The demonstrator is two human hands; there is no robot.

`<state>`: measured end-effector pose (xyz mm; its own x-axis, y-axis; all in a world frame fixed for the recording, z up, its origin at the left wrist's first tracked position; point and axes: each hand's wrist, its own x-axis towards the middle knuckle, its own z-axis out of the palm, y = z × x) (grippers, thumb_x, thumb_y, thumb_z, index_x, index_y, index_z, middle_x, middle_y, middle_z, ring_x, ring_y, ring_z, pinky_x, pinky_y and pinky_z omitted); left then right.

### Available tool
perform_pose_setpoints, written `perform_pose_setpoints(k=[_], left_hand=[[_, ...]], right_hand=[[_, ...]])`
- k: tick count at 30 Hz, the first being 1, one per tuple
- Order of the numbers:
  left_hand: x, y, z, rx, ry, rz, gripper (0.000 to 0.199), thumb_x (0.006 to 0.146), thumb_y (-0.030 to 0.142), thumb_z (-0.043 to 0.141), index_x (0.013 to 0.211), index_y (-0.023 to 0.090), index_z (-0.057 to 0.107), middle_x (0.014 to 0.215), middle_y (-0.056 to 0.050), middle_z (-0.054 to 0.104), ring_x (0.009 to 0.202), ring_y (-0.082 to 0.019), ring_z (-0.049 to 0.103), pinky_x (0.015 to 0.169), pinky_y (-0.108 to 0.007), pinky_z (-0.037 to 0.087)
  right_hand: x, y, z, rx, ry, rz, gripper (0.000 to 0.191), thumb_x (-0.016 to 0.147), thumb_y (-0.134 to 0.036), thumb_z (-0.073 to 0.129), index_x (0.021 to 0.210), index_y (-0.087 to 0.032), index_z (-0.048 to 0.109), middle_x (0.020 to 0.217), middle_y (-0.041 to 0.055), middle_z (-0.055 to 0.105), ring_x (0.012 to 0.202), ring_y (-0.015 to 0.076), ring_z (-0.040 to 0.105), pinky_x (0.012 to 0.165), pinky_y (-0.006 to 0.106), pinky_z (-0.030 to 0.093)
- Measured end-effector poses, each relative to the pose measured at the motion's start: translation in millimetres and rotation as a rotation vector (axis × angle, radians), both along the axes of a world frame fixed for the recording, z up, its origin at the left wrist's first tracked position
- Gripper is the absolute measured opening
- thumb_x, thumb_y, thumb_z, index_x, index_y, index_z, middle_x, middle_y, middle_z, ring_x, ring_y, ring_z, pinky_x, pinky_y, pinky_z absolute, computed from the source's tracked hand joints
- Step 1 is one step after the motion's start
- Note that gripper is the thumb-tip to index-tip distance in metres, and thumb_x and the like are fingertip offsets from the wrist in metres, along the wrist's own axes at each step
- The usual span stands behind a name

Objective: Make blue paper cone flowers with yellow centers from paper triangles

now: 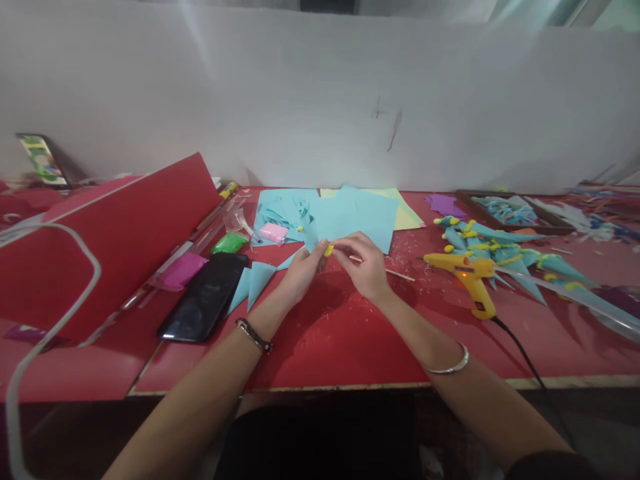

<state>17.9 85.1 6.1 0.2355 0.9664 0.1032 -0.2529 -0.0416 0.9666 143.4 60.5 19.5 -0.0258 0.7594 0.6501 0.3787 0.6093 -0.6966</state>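
My left hand [304, 270] is closed, thumb and fingers pinching a small piece of yellow clay [329, 250]. From the other side, the fingertips of my right hand [367, 267] close on the same piece. A blue paper piece [311, 230] shows just behind my left fingertips; whether that hand also holds it I cannot tell. A thin wooden stick [400, 274] passes beneath or behind my right hand, partly hidden by it. Blue paper cones [260, 280] lie left of my left hand, beside a black phone [205, 297].
A yellow glue gun [463, 267] with a lit orange light lies right, its cord over the edge. Behind it are blue cones with yellow beads [500, 250] and a tray [565, 229]. Blue sheets [355, 217], clay packets [229, 243] and a red board [125, 247] stand around.
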Motion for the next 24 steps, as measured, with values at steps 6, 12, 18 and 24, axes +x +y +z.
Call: perform_pose_setpoints(k=[6, 12, 18, 24], left_hand=[[-1, -2, 3.0, 0.072, 0.13, -0.006, 0.042, 0.072, 0.052, 0.051, 0.053, 0.016, 0.04, 0.049, 0.006, 0.031, 0.046, -0.006, 0.027, 0.047, -0.023, 0.022], [-2, -3, 5.1, 0.105, 0.238, 0.0, 0.041, 0.072, 0.051, 0.051, 0.053, 0.016, 0.039, 0.048, 0.006, 0.03, 0.045, -0.006, 0.025, 0.046, -0.023, 0.019], [-1, -2, 3.8, 0.042, 0.134, -0.028, 0.034, 0.072, 0.046, 0.054, 0.058, 0.016, 0.045, 0.051, 0.006, 0.031, 0.047, -0.006, 0.028, 0.047, -0.022, 0.023], [-1, -1, 1.5, -0.006, 0.166, 0.007, 0.033, 0.07, 0.046, 0.055, 0.061, 0.015, 0.05, 0.052, 0.006, 0.034, 0.046, -0.006, 0.029, 0.047, -0.022, 0.023]], right_hand=[[0, 1, -0.5, -0.022, -0.009, -0.001, 0.009, 0.078, -0.022, 0.052, 0.08, -0.02, 0.06, 0.078, 0.0022, 0.054, 0.071, 0.0128, 0.055, 0.061, 0.024, 0.047], [-1, 4, -0.7, -0.044, -0.057, 0.042, 0.009, 0.077, -0.018, 0.049, 0.077, -0.019, 0.058, 0.074, 0.0012, 0.05, 0.069, 0.0124, 0.051, 0.062, 0.025, 0.044], [1, 10, -0.3, -0.239, 0.418, 0.083, 0.01, 0.076, -0.029, 0.051, 0.075, -0.02, 0.054, 0.068, -0.0025, 0.049, 0.062, 0.0091, 0.048, 0.063, 0.023, 0.042], [7, 16, -3.8, -0.323, 0.627, 0.066, 0.019, 0.075, -0.037, 0.051, 0.073, -0.019, 0.058, 0.063, -0.0033, 0.049, 0.054, 0.0069, 0.045, 0.056, 0.021, 0.041]])
